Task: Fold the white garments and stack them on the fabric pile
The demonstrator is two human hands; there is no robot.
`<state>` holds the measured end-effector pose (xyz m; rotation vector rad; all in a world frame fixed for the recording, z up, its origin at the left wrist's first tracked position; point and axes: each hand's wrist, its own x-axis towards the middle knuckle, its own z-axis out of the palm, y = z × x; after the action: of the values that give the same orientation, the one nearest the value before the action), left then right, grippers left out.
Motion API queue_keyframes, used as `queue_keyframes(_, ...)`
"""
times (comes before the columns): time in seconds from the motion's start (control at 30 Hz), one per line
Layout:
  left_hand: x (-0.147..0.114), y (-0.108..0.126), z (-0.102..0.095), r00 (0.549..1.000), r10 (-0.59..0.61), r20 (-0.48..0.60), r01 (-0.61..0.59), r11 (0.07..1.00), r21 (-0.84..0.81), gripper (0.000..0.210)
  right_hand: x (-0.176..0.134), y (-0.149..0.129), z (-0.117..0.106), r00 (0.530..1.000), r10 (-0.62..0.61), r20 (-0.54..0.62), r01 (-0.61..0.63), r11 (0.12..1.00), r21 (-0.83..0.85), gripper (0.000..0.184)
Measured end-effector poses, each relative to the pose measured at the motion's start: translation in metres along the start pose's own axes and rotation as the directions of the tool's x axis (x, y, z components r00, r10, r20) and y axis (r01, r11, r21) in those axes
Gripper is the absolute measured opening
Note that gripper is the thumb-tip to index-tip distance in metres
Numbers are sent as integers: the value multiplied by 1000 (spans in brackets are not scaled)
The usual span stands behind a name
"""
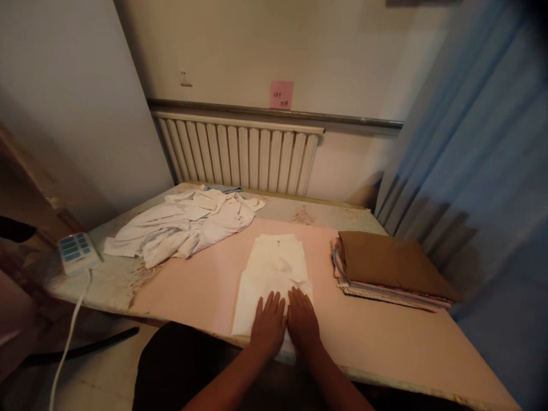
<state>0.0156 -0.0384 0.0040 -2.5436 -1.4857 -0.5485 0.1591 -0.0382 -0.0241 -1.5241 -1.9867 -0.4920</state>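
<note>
A white folded garment point(268, 268) lies flat on the pink cloth in front of me, its narrower end pointing toward the wall. My left hand point(269, 322) rests palm down on the near part of the garment, fingers stretched out. Close beside it, my right hand point(302, 319) also lies flat with fingers extended, over the garment's near right edge. The two hands almost touch at the thumbs. Both are empty. A small raised fold point(280, 264) shows near the garment's middle. The hands cover part of its near end.
A rumpled pile of white clothes point(192, 222) lies at the back left. On the right sits a stack of folded cloth point(389, 262) with a brown top. A power strip point(79, 251) stands at the left edge, a radiator point(244, 151) behind, a blue curtain point(471, 171) at right.
</note>
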Motion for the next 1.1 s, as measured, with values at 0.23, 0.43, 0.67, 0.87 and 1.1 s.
queue_keyframes(0.23,-7,-14,0,998,54,13,-53,998,-13,49,0,-1,-3,1000,5,19,-5,1000,-4,41)
queue_keyframes(0.43,1,-8,4,992,-120,44,122,992,-42,46,2,-2,-3,999,36,28,-37,999,12,42)
queue_keyframes(0.67,-3,-9,-1,999,-28,30,28,1000,2,50,1,-1,-3,999,38,37,-38,999,4,42)
queue_keyframes(0.87,-2,-25,-8,999,33,36,-33,999,2,52,1,-3,-5,999,35,11,-35,999,6,42)
queue_keyframes(1.1,-3,-45,-9,999,28,37,-30,999,34,54,3,-2,-7,997,65,34,-66,997,36,40)
